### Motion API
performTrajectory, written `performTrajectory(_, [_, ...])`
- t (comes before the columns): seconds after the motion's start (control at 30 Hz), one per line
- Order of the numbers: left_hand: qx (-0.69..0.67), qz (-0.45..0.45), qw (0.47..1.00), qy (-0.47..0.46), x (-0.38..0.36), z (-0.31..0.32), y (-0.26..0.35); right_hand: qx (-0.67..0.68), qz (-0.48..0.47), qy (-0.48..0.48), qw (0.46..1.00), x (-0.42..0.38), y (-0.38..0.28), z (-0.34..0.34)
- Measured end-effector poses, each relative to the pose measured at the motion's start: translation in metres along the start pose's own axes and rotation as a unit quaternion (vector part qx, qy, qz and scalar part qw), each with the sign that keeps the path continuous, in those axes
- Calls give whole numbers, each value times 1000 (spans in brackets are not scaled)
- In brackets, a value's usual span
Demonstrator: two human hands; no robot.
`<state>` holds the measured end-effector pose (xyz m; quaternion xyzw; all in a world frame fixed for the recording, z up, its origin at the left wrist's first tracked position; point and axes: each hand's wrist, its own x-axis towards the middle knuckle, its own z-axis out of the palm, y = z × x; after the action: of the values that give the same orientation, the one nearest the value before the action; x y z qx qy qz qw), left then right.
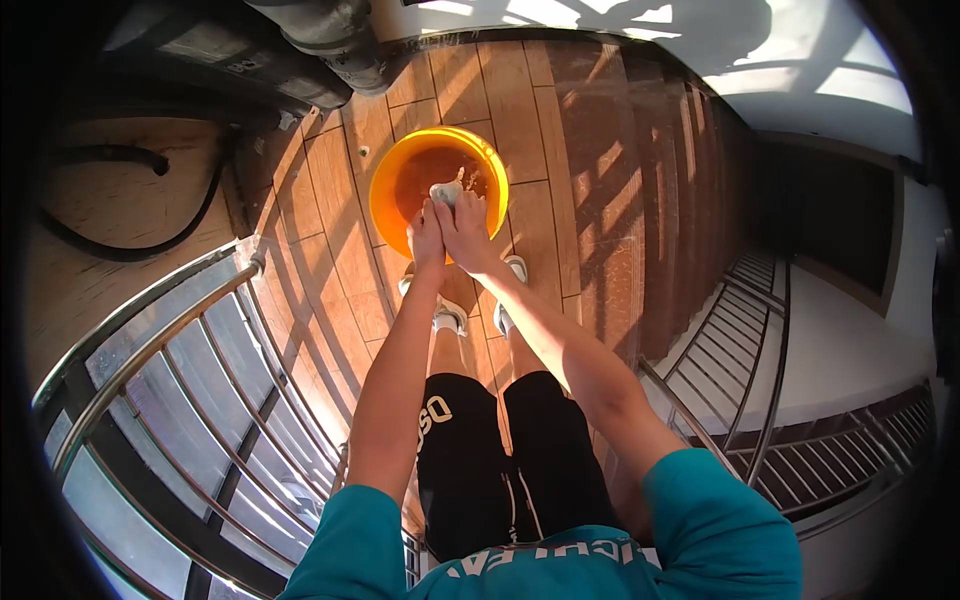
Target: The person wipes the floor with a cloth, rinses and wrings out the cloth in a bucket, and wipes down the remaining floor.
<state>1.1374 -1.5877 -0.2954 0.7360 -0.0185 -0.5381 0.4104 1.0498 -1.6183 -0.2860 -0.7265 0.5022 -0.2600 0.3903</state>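
An orange bucket [382, 195] stands on the wooden plank floor just beyond my feet, with brownish water inside. Over its near rim both my hands meet around a small grey wet cloth [447, 189]. My left hand [427, 237] grips the cloth from the left and my right hand [466, 230] grips it from the right, fingers closed. Only the top of the cloth shows above my fingers.
A steel railing with glass panels [170, 340] curves along the left. A black hose [120, 160] lies on the floor at far left. A grey pipe [330, 35] rises at the top. Another metal railing [740, 360] and a drop lie to the right.
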Motion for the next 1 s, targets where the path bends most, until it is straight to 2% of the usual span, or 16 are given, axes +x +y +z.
performTrajectory(0.03, [-85,4,996,-12,3,0,-7,-49,-51,-10,997,1,2,4])
performTrajectory(0.07, [-170,6,985,-22,5,-1,-12,-19,10,3,1000,3,-13,-1])
performTrajectory(0.1, [-151,34,987,-31,7,-3,-12,12,69,17,997,6,-31,-10])
performTrajectory(0.13, [-131,64,989,-39,8,-4,-11,2,75,29,997,8,-37,-16])
performTrajectory(0.2, [-128,42,991,-11,-15,3,15,-48,81,-11,995,12,-40,-27])
performTrajectory(0.23, [-126,40,991,-25,-16,4,19,-57,87,-1,995,13,-40,-28])
performTrajectory(0.3, [-103,-14,995,0,-15,5,27,63,133,-13,989,17,-42,-32])
performTrajectory(0.4, [-97,-23,995,26,-16,9,35,122,155,-34,980,20,-41,-35])
performTrajectory(0.43, [-118,-26,993,15,-17,9,36,125,137,-11,983,21,-40,-30])
performTrajectory(0.57, [-111,-13,994,13,-13,2,36,100,116,-22,988,23,-34,-22])
performTrajectory(0.7, [-150,9,988,24,-27,8,47,137,123,-38,982,23,-45,-29])
performTrajectory(0.87, [-166,25,986,-5,-25,5,39,131,86,-26,987,21,-39,-26])
performTrajectory(1.0, [-126,33,991,8,-29,5,41,158,114,-35,980,18,-39,-28])
